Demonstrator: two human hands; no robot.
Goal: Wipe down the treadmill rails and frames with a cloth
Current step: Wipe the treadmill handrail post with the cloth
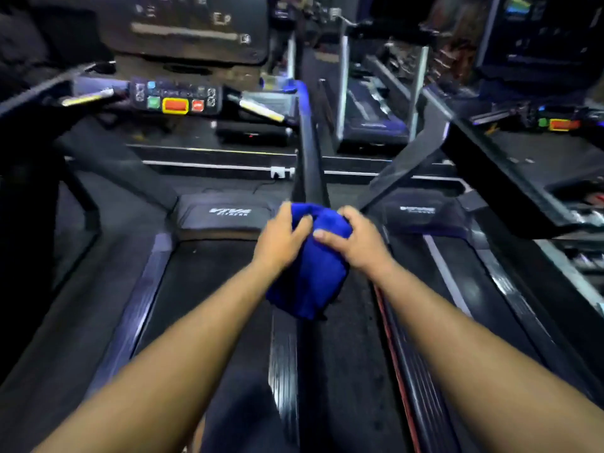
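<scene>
A blue cloth (309,273) is bunched between both my hands at the centre of the view. My left hand (281,238) grips its left side and my right hand (354,240) grips its right side. The cloth hangs just in front of the base of the treadmill's dark right upright (309,148), which rises to the console. Below the cloth runs the ribbed right side rail (282,361) of the treadmill deck. Whether the cloth touches the upright cannot be told.
The console (176,98) with green and red buttons sits at upper left, above the motor cover (225,212) and the black belt (202,305). A second treadmill (457,273) stands close on the right, its handrail (510,178) jutting toward me.
</scene>
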